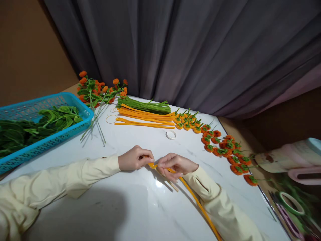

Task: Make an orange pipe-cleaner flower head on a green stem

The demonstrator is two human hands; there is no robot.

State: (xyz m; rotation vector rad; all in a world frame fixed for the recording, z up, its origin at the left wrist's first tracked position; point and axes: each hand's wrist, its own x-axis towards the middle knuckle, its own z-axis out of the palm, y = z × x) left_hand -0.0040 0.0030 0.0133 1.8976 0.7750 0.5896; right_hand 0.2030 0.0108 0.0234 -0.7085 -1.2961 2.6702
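Note:
My left hand (135, 158) is closed in a pinch on one end of a yellow-orange pipe cleaner (198, 201). Close beside it, my right hand (174, 164) pinches the same pipe cleaner between thumb and fingers. The long free part runs from under my right hand down to the bottom edge of the view. A thin pale wooden stick (173, 186) slants out below the fingers. Its upper part is hidden by my hands, and whether the pipe cleaner is wound round it I cannot tell.
Ahead lie yellow-orange pipe cleaners (145, 115) and green ones (144, 105), and a white tape ring (171, 135). Small flower heads (225, 147) curve along the right. A blue basket (86, 124) of leaves stands left, finished-looking flowers (100, 90) behind it. A tumbler (283, 155) and scissors (288, 219) lie right.

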